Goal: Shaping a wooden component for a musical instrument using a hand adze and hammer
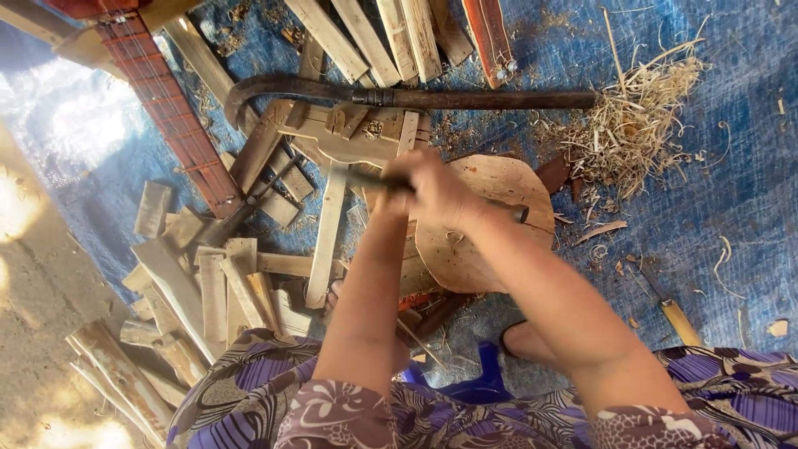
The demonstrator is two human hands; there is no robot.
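Observation:
My right hand (440, 187) and my left hand (384, 199) are closed together on the dark handle of a tool (374, 180) held over a round wooden chopping block (499, 233). The tool's other end (520, 214) pokes out beyond my right wrist. The left hand is mostly hidden behind the right. Whether a workpiece lies under the hands is hidden.
A long curved sickle-like blade with a dark shaft (399, 96) lies behind the block. Cut wooden slats (216, 283) are heaped at left, a red stringed neck piece (170, 116) at upper left, wood shavings (640, 116) at right, all on a blue tarp (731, 191). A small knife (669, 303) lies at right.

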